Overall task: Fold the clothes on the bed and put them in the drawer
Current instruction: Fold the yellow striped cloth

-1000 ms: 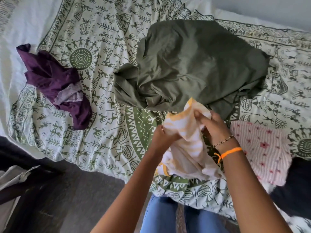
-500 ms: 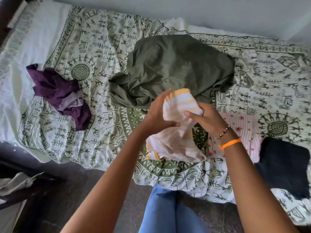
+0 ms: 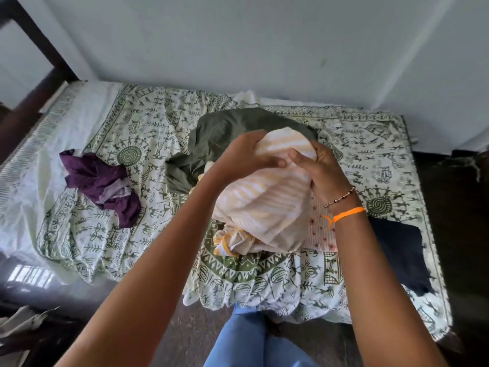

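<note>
2 hands up in head view: your left hand [image 3: 246,157] and right hand [image 3: 321,172] both grip top of yellow striped cloth [image 3: 264,205], fingers curled in. Cloth hangs bunched over bed [image 3: 111,234], in front of green cloth [image 3: 225,133]. Slide hands apart, find corners, shake flat, then fold.

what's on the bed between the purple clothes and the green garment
Nothing but bare printed bedsheet lies between the purple clothes and the green garment, as the head view shows.
</note>
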